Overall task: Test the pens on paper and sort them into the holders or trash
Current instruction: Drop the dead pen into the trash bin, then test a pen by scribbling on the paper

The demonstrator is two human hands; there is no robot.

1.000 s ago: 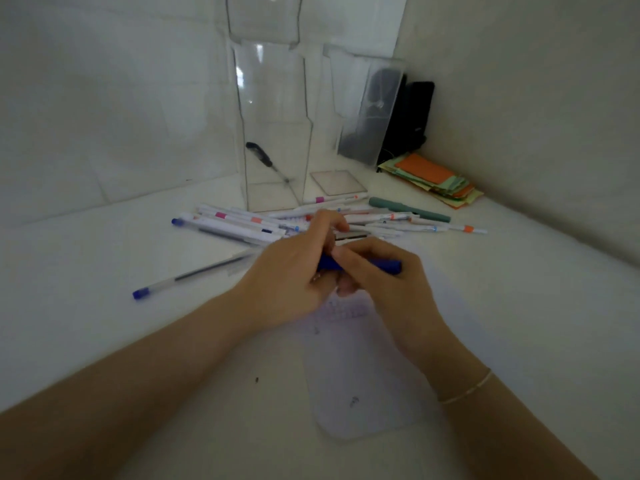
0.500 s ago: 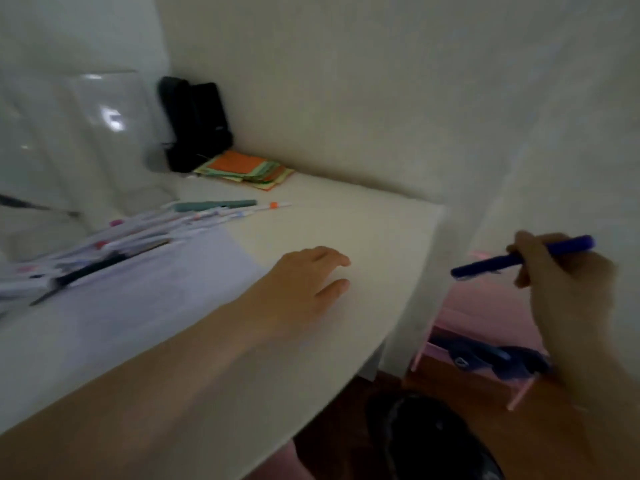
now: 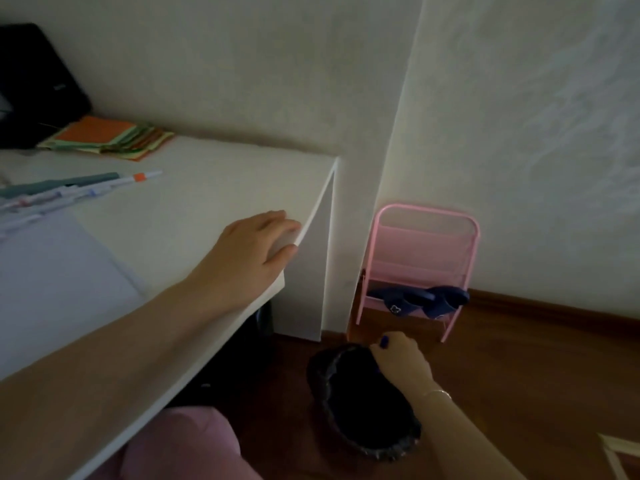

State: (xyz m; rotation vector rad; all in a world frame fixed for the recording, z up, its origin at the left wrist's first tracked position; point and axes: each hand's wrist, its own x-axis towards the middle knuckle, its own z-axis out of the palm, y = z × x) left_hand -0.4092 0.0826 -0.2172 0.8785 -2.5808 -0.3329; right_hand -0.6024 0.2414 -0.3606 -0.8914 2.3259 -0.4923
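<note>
My right hand [image 3: 401,358] is down beside the desk, over the rim of a black lined trash bin [image 3: 363,414] on the floor. Its fingers are curled round a blue pen [image 3: 383,341], of which only the top end shows above the fingers. My left hand [image 3: 252,247] rests flat on the white desk [image 3: 207,188] at its right corner, fingers straight. Several more pens [image 3: 69,190] lie at the desk's left edge of view, next to the white test paper [image 3: 52,285].
A stack of orange and green paper notes [image 3: 107,136] and a black case [image 3: 31,84] sit at the back left by the wall. A pink metal rack [image 3: 422,265] holding dark blue slippers stands on the wooden floor beyond the bin. My knee in pink cloth [image 3: 180,445] is under the desk.
The view swung right from the desk to the floor. My right hand carried the blue pen off the desk and down to the bin. My left hand let go and slid to the desk's corner.
</note>
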